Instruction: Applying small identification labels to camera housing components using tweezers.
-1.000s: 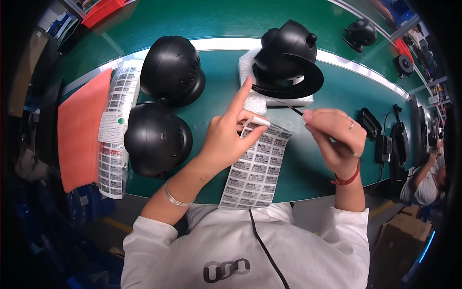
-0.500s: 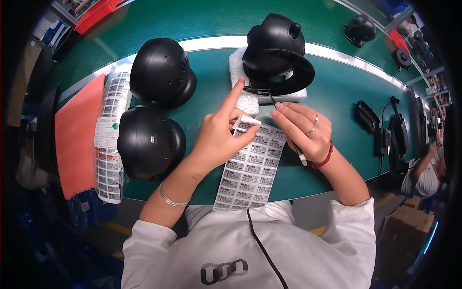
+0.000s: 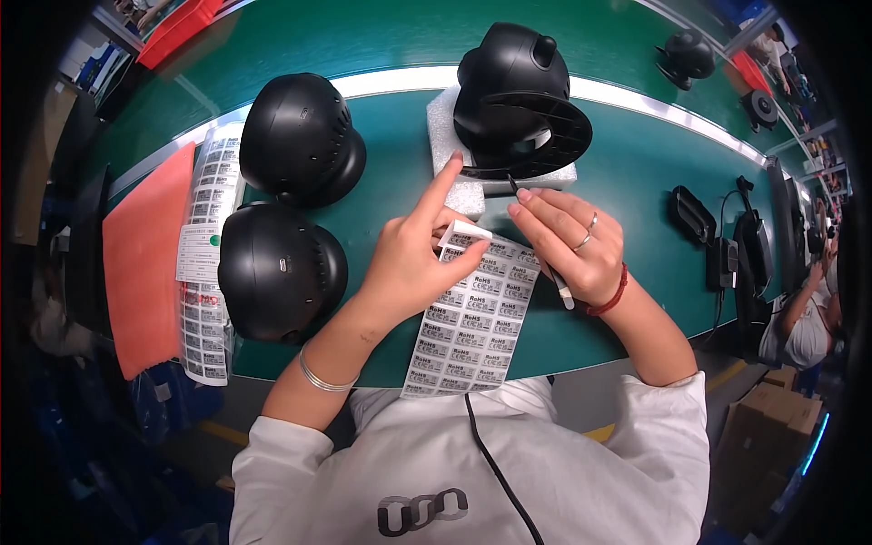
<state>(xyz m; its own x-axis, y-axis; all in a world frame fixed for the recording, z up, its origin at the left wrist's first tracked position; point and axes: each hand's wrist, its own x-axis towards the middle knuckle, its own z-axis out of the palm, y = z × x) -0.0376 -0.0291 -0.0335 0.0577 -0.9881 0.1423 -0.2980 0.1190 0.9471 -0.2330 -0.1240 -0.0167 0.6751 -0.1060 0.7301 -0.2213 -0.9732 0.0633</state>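
Observation:
Between the thumb and curled fingers of my left hand (image 3: 420,250) is a sheet of grey labels (image 3: 472,327) that hangs down over the table's front edge. The left index finger stretches up to the lower rim of a black rounded device (image 3: 513,73), which lies tilted in a white foam block (image 3: 443,127). My right hand (image 3: 577,245) pinches a pair of tweezers (image 3: 561,289) slantwise. Their dark tip meets the rim of the device's ring-shaped base; whether a label is at the tip is too small to tell.
Two more black devices (image 3: 295,132) stand left of my arms. Beside them lie rolled label sheets (image 3: 202,331) and an orange sheet (image 3: 150,263). On the right are black adapters and cables (image 3: 724,263). A small black device (image 3: 686,56) stands at the far right; another person (image 3: 804,322) sits beyond.
The view has shifted a little. Both hands, the label sheet and the tweezers keep nearly the same places, with the tweezers' tip still at the rim.

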